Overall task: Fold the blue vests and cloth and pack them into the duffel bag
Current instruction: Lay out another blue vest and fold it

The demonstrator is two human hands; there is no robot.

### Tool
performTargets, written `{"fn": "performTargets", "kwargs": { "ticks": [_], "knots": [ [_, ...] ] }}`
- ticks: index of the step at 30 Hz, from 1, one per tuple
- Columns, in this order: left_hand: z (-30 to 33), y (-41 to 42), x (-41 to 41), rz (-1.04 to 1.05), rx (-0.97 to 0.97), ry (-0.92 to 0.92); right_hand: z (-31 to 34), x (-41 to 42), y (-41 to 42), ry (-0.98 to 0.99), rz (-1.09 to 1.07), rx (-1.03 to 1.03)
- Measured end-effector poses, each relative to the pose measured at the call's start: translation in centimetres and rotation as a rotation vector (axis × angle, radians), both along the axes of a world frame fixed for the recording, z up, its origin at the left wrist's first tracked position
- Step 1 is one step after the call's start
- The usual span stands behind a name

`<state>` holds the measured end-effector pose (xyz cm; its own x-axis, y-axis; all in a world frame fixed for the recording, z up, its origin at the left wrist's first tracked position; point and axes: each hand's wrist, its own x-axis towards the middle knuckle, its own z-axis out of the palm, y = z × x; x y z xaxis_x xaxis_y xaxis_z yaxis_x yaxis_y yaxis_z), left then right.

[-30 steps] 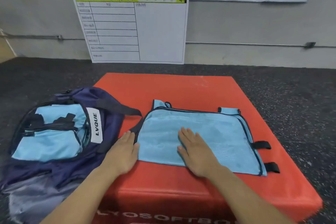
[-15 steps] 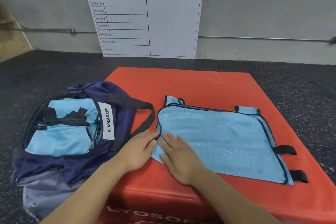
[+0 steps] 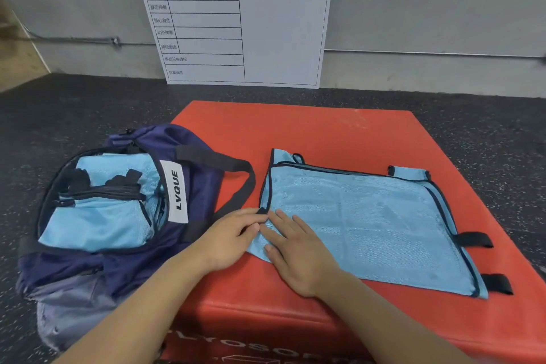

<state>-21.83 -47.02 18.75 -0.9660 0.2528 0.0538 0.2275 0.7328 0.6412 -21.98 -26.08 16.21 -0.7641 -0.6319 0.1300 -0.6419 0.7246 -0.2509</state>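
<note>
Head view: a light blue vest lies flat on a red padded block, folded into a wide panel with dark piping along its edges. 2 black straps stick out past its right edge, 1 farther, 1 nearer. A small loop and a short tab show along its far edge.

The right hand lies flat on the near left corner of the vest, palm down, fingers straight and slightly spread, pressing the cloth against the block. It grips nothing. The left hand sits just left of it, at the vest's left edge, fingers bent toward the corner where the dark piping ends. Its fingertips touch the edge of the vest, close against the right hand's index finger; whether they pinch the fabric cannot be told.

Left of the block, on the dark speckled floor, stands a navy duffel bag with its top open. Light blue folded fabric with dark trim fills the opening. A white label reading LVQUE runs down the bag's right side, and a black carry strap arcs from the bag onto the block, ending near the left hand.

Against the far wall leans a white board with a green header and a printed table.
</note>
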Motion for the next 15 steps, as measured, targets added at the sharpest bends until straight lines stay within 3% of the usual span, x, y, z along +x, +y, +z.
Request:
{"fn": "performTargets", "kwargs": {
  "ticks": [7, 11, 15],
  "knots": [
    [0.2, -0.2, -0.1, 0.129, 0.187, -0.084, -0.1, -0.1, 0.0, 0.012, -0.005, 0.007],
    [0.6, 0.2, -0.3, 0.109, 0.088, -0.037, -0.2, -0.1, 0.0, -0.016, -0.005, 0.003],
    [0.8, 0.5, -0.5, 0.081, 0.133, -0.031, -0.1, -0.1, 0.0, -0.014, -0.009, -0.003]
  ]
}}
